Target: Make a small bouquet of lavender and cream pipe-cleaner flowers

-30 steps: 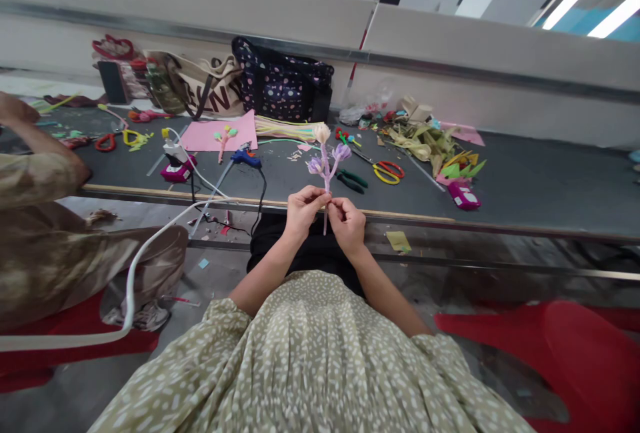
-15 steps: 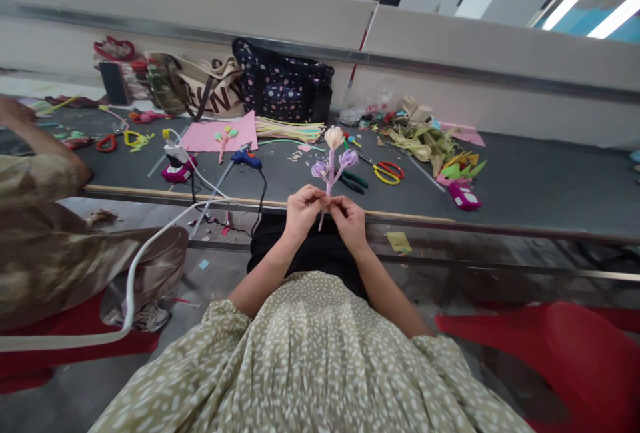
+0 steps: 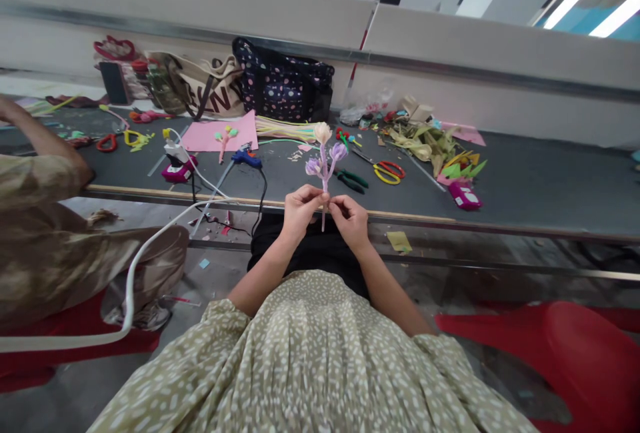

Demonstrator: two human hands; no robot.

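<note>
An artificial flower (image 3: 325, 165), with a cream bloom on top and two lilac blooms on side branches, stands nearly upright in front of me at the table's near edge. It looks like fuzzy pipe cleaner. My left hand (image 3: 301, 211) pinches its lilac stem between thumb and fingertips. On the other side, my right hand (image 3: 351, 221) is closed with its fingertips against the stem at about the same height. The stem's lower end sticks out below my fingers. Behind the flower lie black-and-green pliers (image 3: 351, 181) and scissors with red and yellow handles (image 3: 389, 172).
A blue glue gun (image 3: 247, 158) lies left, near a pink sheet (image 3: 200, 135) and a power adapter (image 3: 179, 168). Pipe cleaners (image 3: 287, 129) lie before a dotted bag (image 3: 287, 83). Dried leaves (image 3: 423, 139) are heaped right. A co-worker's arm (image 3: 45, 136) rests at far left.
The flower has shifted slightly left and its stem is more upright, its top swinging left. My left hand has moved a little left with it; my right hand has barely moved.
</note>
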